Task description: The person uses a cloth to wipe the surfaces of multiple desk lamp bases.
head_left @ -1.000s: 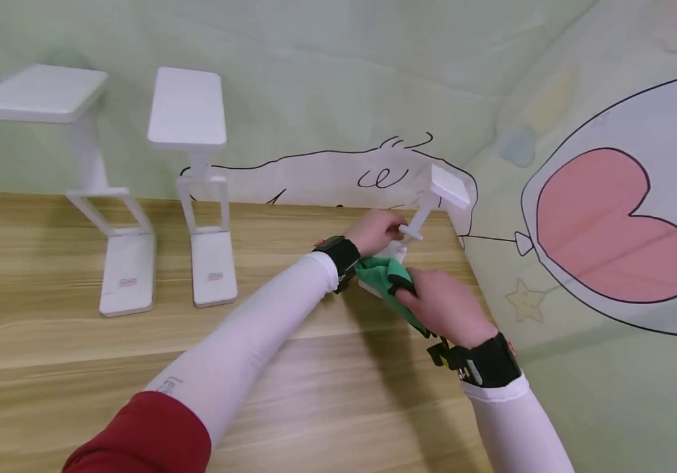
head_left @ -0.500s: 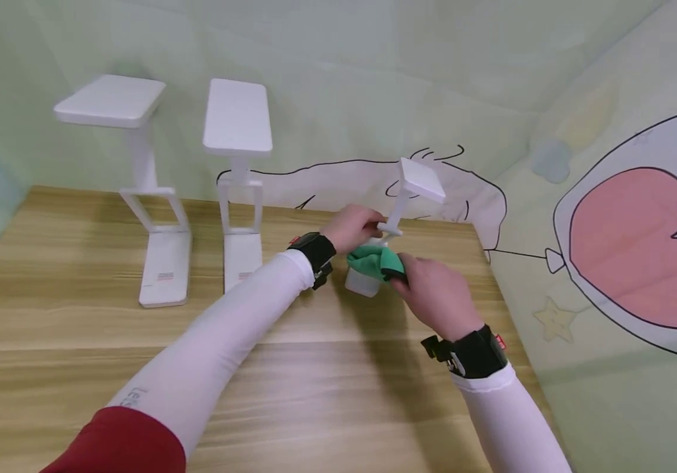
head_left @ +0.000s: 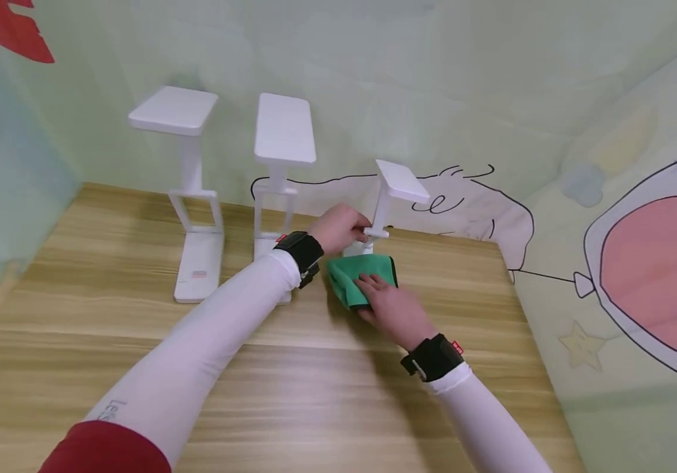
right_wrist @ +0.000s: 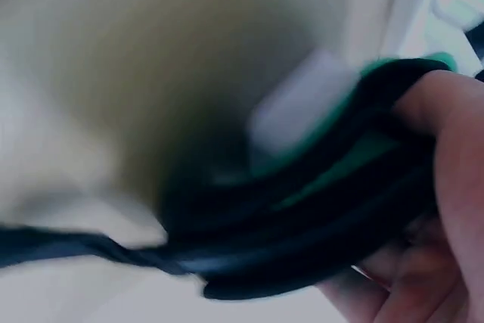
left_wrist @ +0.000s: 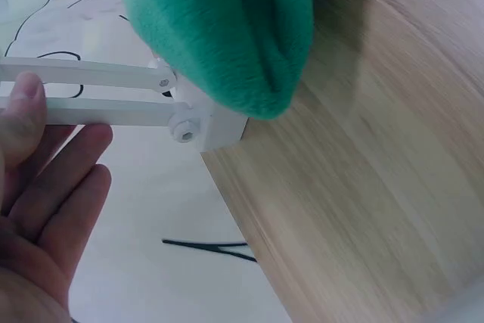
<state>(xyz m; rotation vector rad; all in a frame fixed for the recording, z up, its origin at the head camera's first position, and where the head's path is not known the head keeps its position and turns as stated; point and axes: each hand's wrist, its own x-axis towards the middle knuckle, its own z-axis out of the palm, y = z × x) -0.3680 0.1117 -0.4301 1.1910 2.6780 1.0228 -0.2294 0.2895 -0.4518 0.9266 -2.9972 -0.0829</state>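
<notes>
On the right of the head view stands a white folding desk lamp (head_left: 402, 180). My left hand (head_left: 338, 228) pinches a rail of the frame (left_wrist: 106, 113) low on that lamp, thumb on one side and fingers on the other. A green cloth (head_left: 350, 279) with black edging lies over the lamp's base, hiding most of it. My right hand (head_left: 397, 312) grips the near part of the cloth, its fingers along the top. In the blurred right wrist view, folded black edging (right_wrist: 318, 240) bunches beside the curled right hand (right_wrist: 457, 156).
Two more white desk lamps stand to the left, an outer lamp (head_left: 175, 110) and a middle lamp (head_left: 285, 128); my left forearm (head_left: 208, 348) crosses before the middle one's base. A printed fabric wall (head_left: 480, 98) borders the wooden table (head_left: 314, 394) behind and at right.
The head view has swung, so everything shifts. Under my right hand the cloth has gone from bunched beside the lamp base to spread across it. My left hand keeps its hold on the lamp.
</notes>
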